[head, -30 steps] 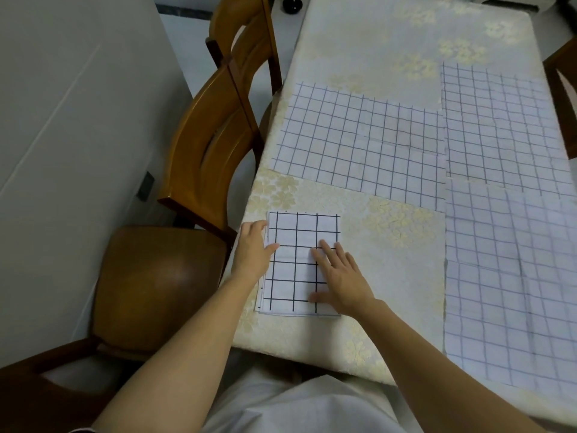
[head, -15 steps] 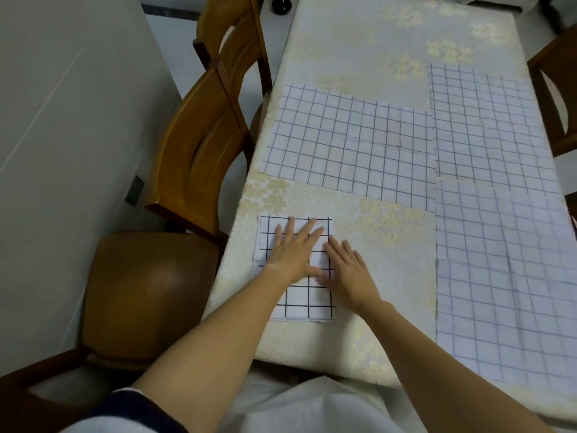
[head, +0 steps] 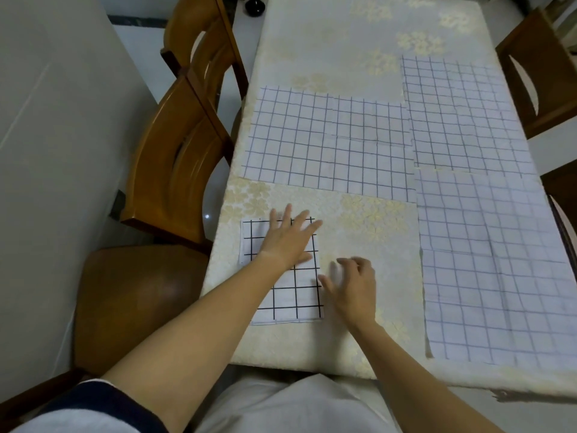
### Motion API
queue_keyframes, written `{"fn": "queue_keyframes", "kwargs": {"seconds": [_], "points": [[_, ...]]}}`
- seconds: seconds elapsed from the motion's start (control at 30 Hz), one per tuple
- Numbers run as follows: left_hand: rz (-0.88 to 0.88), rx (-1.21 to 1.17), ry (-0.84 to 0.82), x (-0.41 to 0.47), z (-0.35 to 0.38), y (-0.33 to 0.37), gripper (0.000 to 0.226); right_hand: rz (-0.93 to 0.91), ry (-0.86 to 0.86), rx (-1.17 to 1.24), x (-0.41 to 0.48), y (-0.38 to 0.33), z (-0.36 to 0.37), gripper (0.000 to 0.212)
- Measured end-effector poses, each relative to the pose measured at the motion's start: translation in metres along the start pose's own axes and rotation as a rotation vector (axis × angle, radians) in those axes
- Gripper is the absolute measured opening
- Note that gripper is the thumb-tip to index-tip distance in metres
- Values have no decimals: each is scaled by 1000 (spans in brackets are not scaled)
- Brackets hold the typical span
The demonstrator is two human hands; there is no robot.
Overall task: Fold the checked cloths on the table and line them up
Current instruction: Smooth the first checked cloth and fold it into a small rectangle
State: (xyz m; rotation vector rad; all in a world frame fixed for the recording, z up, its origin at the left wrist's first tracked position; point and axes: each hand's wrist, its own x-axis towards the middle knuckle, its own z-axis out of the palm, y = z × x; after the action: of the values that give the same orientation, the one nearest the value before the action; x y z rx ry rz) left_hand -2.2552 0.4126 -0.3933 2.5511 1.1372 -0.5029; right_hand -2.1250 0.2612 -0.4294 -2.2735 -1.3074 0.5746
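A folded checked cloth [head: 296, 301], white with bold black lines, lies at the table's near left corner. My left hand [head: 288, 237] lies flat on its upper half with the fingers spread straight. Just off the cloth's right edge is my right hand [head: 352, 285], fingers loosely bent and holding nothing; it looks blurred. Three unfolded checked cloths lie spread flat: one [head: 331, 145] beyond the folded one, one [head: 459, 117] at the far right, and one [head: 499, 267] at the near right.
The table carries a cream floral tablecloth [head: 368, 232]. Two wooden chairs [head: 178, 157] stand along the left side, close to a white wall. Another chair [head: 534, 73] stands at the right edge. A dark vase [head: 254, 6] sits on the floor beyond.
My left hand moved from the cloth's left edge onto its upper half and spread flat. My right hand slid off the cloth to its right side. The camera view shifted slightly.
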Motion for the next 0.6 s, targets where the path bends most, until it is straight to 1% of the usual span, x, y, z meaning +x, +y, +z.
{"fn": "queue_keyframes", "kwargs": {"seconds": [0.03, 0.1, 0.17, 0.27, 0.37, 0.4, 0.5, 0.53, 0.6], "points": [[90, 9, 32, 2, -3, 2, 83, 65, 22, 18, 0, -3, 0, 56], [207, 21, 13, 7, -7, 5, 71, 181, -121, 83, 1, -13, 3, 44], [228, 17, -2, 10, -8, 7, 63, 230, -242, 87, 4, -20, 6, 33], [237, -3, 35, 13, -10, 9, 53, 225, -334, 38, 11, -21, 6, 18], [260, 62, 66, 14, -15, 10, 38, 187, -408, -18, 14, -19, 2, 16], [266, 96, 64, 15, -16, 11, 34, 184, -395, -24, 14, -20, 1, 18], [272, 183, 31, 18, -18, 13, 32, 243, -302, 45, 13, -23, 1, 37], [274, 207, 19, 19, -19, 14, 30, 260, -300, 48, 13, -24, 3, 40], [283, 267, -4, 20, -21, 15, 25, 238, -326, -6, 14, -26, 10, 30]]}}
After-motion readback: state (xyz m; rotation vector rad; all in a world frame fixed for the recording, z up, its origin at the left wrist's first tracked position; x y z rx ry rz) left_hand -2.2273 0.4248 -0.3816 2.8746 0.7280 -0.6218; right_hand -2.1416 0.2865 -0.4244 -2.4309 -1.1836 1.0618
